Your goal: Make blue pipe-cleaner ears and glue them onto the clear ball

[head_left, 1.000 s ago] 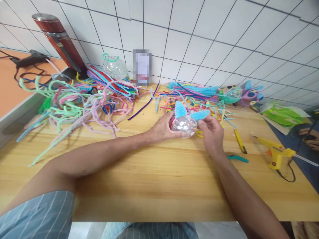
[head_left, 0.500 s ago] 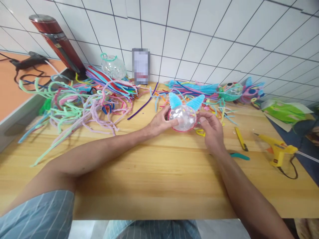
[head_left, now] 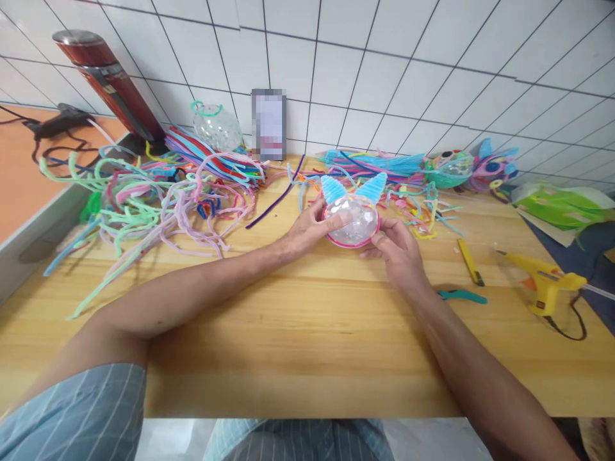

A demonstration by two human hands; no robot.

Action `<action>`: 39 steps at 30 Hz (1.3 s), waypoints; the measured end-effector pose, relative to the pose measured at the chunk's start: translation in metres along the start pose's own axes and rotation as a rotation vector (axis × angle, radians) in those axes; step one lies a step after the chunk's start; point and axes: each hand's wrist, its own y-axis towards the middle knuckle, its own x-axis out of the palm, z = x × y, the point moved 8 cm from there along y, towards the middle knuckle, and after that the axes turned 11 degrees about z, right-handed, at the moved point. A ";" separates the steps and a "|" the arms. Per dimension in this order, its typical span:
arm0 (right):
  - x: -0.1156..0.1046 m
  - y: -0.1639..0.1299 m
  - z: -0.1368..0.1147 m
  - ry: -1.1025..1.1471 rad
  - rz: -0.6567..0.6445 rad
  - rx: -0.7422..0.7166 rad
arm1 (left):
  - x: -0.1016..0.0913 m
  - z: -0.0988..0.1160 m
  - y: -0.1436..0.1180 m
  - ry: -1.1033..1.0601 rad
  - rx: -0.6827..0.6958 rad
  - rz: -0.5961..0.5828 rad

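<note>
A clear, round plastic ball (head_left: 358, 224) with a pink-red pipe-cleaner rim is held above the wooden table. Two blue fuzzy pipe-cleaner ears (head_left: 371, 187) stand up from its far side. My left hand (head_left: 312, 227) grips the ball from the left, its thumb lying across the clear surface. At the lower right of the rim, my right hand (head_left: 396, 246) pinches the edge between thumb and fingers. The fingers behind the ball are partly hidden.
A tangle of pipe cleaners (head_left: 139, 211) covers the left side. A phone (head_left: 269, 125) leans on the tiled wall beside a clear ball (head_left: 216, 128). To the right lie a yellow cutter (head_left: 469, 262), teal-handled tool (head_left: 464, 296) and yellow glue gun (head_left: 545, 282).
My right hand has moved in and slightly down, closing on the ball's lower right rim. The ball has tilted a little, and my left thumb lies further across it.
</note>
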 end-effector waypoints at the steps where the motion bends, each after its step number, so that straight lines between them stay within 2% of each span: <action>1: 0.001 0.000 0.000 0.006 -0.004 0.007 | -0.001 -0.002 0.000 0.007 -0.010 0.005; 12: -0.001 0.003 0.007 0.093 -0.019 0.027 | 0.000 0.005 0.002 -0.056 -0.010 -0.001; 21: -0.005 0.006 0.011 0.050 -0.033 0.038 | 0.001 -0.001 0.000 0.047 0.093 0.015; 27: 0.000 0.005 0.012 0.000 -0.213 0.044 | 0.000 -0.003 -0.005 0.179 0.163 0.003; 32: 0.003 0.007 0.023 -0.119 -0.229 -0.002 | -0.004 -0.010 -0.005 0.367 0.213 0.035; 35: -0.003 0.013 0.024 -0.255 -0.188 -0.067 | -0.004 -0.015 -0.004 0.329 0.218 0.016; 39: -0.015 0.018 0.015 -0.514 -0.064 -0.243 | -0.003 -0.020 0.000 0.267 0.224 -0.016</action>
